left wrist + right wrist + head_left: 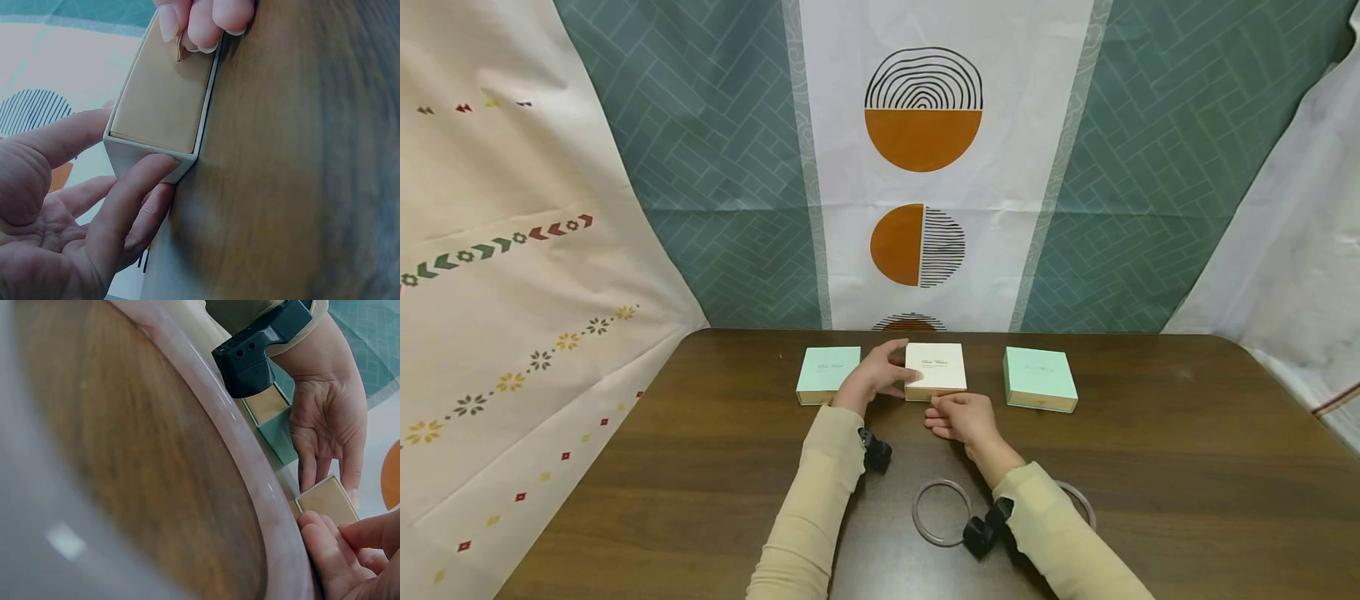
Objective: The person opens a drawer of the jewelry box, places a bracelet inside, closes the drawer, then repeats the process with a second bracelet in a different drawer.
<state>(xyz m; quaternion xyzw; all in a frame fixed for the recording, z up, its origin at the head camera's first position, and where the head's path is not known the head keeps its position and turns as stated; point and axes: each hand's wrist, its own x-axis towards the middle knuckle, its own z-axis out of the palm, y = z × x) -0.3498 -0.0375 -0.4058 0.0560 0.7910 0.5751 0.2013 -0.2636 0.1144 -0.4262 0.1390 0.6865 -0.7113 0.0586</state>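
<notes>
A cream-white drawer box (935, 367) with printed lettering lies at the far middle of the table. My left hand (876, 375) holds it by its left end, with the fingers around that end in the left wrist view. The tan drawer front (164, 94) faces me and sits flush in the sleeve. My right hand (961, 417) is at this front and pinches a small tan pull tab (179, 51) between thumb and finger. In the right wrist view its fingers partly hide the drawer front.
Mint-green boxes stand to the left (828, 373) and right (1040, 377) of the white one. Two pale pinkish rings lie nearer me, one (917, 510) left of my right wrist, the other (1086, 502) partly behind the right sleeve. A patterned cloth (752, 167) hangs behind the brown table (700, 467).
</notes>
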